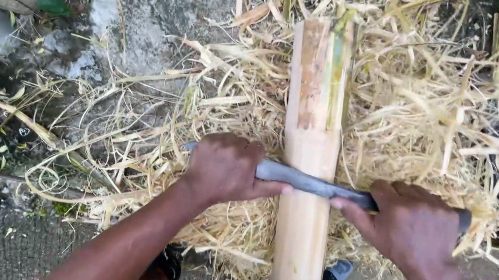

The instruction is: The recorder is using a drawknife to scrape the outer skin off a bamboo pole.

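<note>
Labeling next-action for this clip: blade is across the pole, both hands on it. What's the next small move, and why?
Probably draw the long grey metal blade toward the body along the pale, peeled bamboo pole. The left hand and right hand each have a grip on one end, the blade lies flat across the pole, and dry straw-coloured shavings are heaped around it.

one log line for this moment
left hand grips blade | right hand grips blade | blade across bamboo pole | shavings around

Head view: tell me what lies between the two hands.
In the head view, the pale stalk stands between the left hand and right hand, crossed by the grey blade both hold.
</note>
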